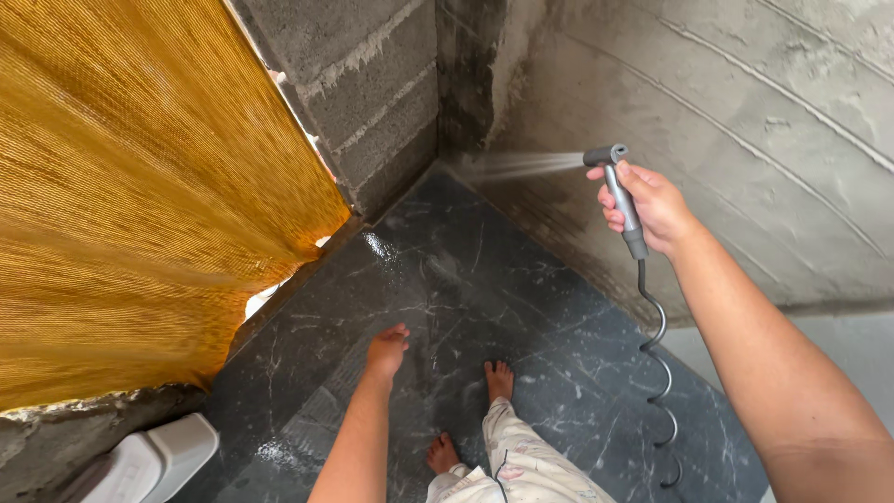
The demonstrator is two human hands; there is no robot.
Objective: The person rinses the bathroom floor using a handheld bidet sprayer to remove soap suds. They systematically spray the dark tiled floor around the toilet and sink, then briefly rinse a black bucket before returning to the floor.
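So from the head view, the right hand (652, 205) is wrapped tight around the handle of a grey hand sprayer (616, 191), fingers fully curled on it, nozzle aimed left at the corner where the block wall (382, 102) meets the plastered wall (745, 121). The water jet (526, 166) hits low in that corner, just above the dark marble floor (484, 279). The coiled hose (659, 373) dangles from the sprayer down toward the floor, right of the bare feet (500, 380). The left hand (386, 352) hangs loose over the floor, fingers relaxed and half open, holding nothing. A yellow curtain (140, 205) hangs left of the corner, and a white fixture (149, 461) sits below it. If you ask me, the good way here is keeping the nozzle low and angled so the water runs along the floor out of the corner, sweeping slowly, with the spray off the curtain and the hose clear of the feet since that floor looks slick.
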